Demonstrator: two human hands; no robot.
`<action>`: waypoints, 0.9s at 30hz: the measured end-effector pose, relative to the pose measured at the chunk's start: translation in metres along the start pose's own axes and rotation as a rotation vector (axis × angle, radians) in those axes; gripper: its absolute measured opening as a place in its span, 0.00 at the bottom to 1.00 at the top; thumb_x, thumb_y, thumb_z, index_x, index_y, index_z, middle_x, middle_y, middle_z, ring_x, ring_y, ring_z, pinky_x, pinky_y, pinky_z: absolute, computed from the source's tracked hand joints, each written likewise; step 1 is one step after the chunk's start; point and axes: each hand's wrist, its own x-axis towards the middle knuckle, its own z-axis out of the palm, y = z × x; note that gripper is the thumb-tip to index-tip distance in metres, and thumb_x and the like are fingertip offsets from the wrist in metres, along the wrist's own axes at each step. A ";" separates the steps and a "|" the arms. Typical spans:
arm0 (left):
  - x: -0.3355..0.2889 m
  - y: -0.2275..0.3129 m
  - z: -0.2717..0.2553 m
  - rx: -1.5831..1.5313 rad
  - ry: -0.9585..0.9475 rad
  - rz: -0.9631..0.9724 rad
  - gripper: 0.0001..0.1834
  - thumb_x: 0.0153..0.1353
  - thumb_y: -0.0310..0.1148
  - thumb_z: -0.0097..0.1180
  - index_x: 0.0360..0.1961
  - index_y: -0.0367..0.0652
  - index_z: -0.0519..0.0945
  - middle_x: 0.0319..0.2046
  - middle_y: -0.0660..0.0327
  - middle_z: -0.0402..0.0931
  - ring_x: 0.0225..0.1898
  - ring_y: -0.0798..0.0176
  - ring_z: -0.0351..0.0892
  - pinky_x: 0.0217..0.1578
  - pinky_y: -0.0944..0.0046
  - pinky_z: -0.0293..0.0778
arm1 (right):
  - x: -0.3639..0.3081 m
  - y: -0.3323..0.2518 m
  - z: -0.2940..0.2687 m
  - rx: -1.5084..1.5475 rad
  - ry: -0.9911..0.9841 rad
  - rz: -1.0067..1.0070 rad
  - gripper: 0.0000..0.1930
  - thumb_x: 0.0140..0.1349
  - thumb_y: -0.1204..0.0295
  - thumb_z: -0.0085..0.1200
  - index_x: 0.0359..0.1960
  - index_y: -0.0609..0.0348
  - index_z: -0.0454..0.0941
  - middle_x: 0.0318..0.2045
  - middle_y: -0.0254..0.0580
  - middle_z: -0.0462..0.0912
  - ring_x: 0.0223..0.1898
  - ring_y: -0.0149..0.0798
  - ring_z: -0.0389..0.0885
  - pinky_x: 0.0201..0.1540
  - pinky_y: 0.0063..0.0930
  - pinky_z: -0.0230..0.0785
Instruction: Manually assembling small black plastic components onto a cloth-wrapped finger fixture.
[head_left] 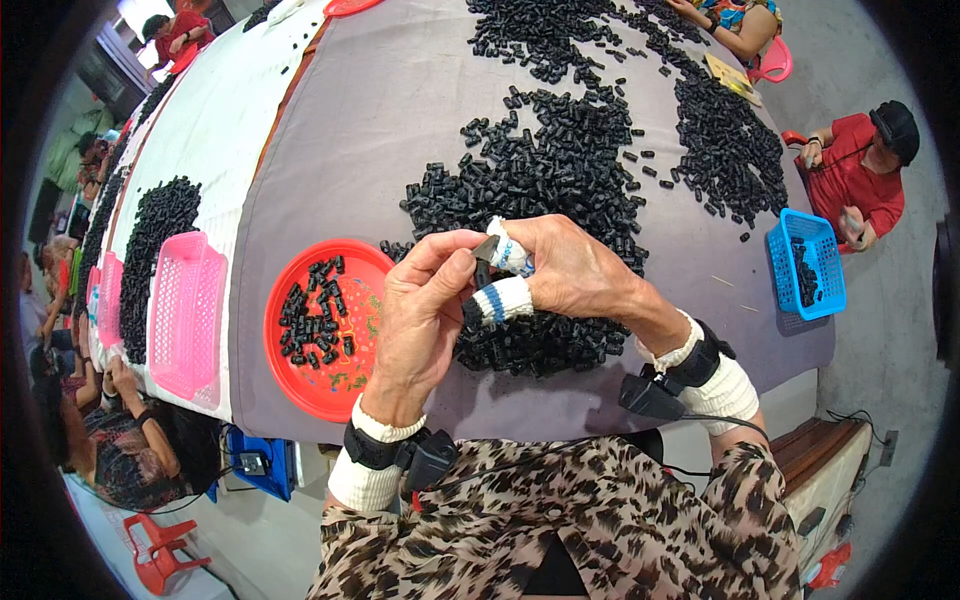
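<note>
Both of my hands meet over the front of a large pile of small black plastic parts (560, 170). My left hand (415, 310) is closed, its thumb and fingers pinching a small black part (482, 273). Curled in against it is my right hand (580, 265), with white cloth finger wraps (505, 300) marked in blue. A small flat dark grey piece, which looks like a blade (487, 247), sits between the hands at the fingertips, seemingly gripped by the right. Left of my left hand, a round red tray (283, 385) holds several black parts and coloured scraps.
A pink basket (185, 320) stands on the white cloth at left, beside another black pile (165, 220). At right, a blue basket (830, 270) containing black parts is near a person in red (860, 180). Other people sit around the table (340, 130).
</note>
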 end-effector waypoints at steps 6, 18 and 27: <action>0.000 0.001 0.000 0.022 0.000 0.002 0.10 0.60 0.29 0.51 0.41 0.36 0.74 0.36 0.61 0.76 0.36 0.71 0.75 0.38 0.71 0.73 | 0.000 -0.002 0.000 -0.018 -0.012 -0.009 0.22 0.43 0.56 0.63 0.22 0.63 0.71 0.17 0.41 0.73 0.20 0.37 0.72 0.26 0.31 0.64; 0.001 0.000 -0.001 0.009 0.018 0.004 0.09 0.60 0.28 0.52 0.40 0.36 0.75 0.33 0.62 0.77 0.32 0.74 0.75 0.34 0.74 0.73 | -0.001 -0.008 -0.001 -0.029 -0.030 -0.041 0.19 0.47 0.58 0.59 0.26 0.64 0.72 0.19 0.43 0.75 0.21 0.38 0.73 0.27 0.32 0.65; -0.004 0.000 0.000 0.015 0.025 -0.011 0.08 0.59 0.28 0.53 0.39 0.36 0.76 0.32 0.63 0.77 0.32 0.74 0.75 0.34 0.74 0.72 | -0.002 -0.003 0.000 -0.107 -0.070 -0.104 0.17 0.50 0.60 0.59 0.27 0.63 0.70 0.17 0.37 0.71 0.19 0.34 0.68 0.24 0.30 0.61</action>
